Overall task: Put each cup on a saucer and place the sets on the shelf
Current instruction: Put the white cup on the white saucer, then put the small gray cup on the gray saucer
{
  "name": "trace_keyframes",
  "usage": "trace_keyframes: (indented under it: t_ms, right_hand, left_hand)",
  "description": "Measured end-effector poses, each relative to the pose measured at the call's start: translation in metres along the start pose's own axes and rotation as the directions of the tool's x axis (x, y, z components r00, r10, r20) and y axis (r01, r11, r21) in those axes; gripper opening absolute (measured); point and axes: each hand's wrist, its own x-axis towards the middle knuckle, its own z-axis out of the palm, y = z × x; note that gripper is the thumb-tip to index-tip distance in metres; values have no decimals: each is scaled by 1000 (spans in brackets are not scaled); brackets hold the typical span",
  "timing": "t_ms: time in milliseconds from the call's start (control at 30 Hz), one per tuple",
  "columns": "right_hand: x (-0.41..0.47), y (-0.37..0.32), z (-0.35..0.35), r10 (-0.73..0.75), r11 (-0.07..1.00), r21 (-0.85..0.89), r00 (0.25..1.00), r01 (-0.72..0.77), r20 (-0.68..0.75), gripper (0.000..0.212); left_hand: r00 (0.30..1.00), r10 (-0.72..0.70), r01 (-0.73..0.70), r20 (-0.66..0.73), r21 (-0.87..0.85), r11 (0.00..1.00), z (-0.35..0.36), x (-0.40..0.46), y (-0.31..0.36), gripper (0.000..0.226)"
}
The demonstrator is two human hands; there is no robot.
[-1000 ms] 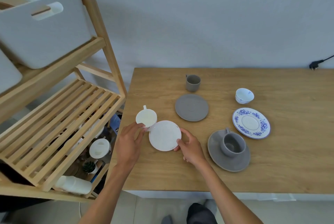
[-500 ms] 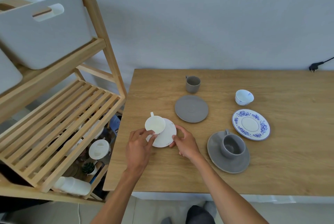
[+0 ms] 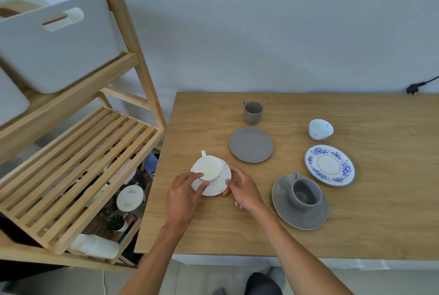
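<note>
A white cup (image 3: 209, 167) rests on a white saucer (image 3: 219, 184) near the table's left edge. My left hand (image 3: 186, 196) grips the cup's near rim, with fingers also lying on the saucer. My right hand (image 3: 242, 189) holds the saucer's right edge. A grey cup (image 3: 305, 194) stands on a grey saucer (image 3: 283, 211) to the right. Another grey cup (image 3: 253, 111) stands alone behind an empty grey saucer (image 3: 251, 144). A blue-patterned cup (image 3: 320, 129) sits behind its blue-patterned saucer (image 3: 329, 165). The slatted wooden shelf (image 3: 78, 164) is at the left.
A white bin (image 3: 54, 45) fills the shelf's upper level. Jars, a small plant (image 3: 116, 222) and a white bottle (image 3: 95, 246) sit on the level below the slats. A black plug (image 3: 414, 87) lies at the table's far right corner.
My left hand lifted the white cup from beside the saucer and set it on the saucer. The right hand stayed on the saucer's edge, and cup and saucer now sit together.
</note>
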Motion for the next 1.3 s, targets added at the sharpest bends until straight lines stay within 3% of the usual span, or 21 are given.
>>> trace_keyframes:
  t_ms: [367, 533, 733, 1033, 1300]
  right_hand:
    - [-2, 0, 0, -19, 1000, -14, 1000, 19, -1, 50]
    - [-6, -12, -16, -71, 994, -81, 997, 70, -10, 50]
    - [1, -47, -70, -148, 982, -128, 985, 136, -88, 35]
    - [31, -54, -148, -123, 979, -179, 982, 96, -144, 33]
    - [73, -26, -176, 10, 966, -258, 998, -25, -59, 45]
  left_hand:
    - [1000, 13, -12, 9, -47, 999, -9, -1, -3, 43]
    - [994, 53, -65, -100, -115, 991, -25, 14, 8, 32]
    - [979, 137, -160, -153, -149, 976, -33, 68, 42, 29]
    - [970, 202, -191, 137, -83, 978, 1, 141, 79, 39]
    - [942, 181, -181, 282, -25, 983, 59, 179, 103, 42]
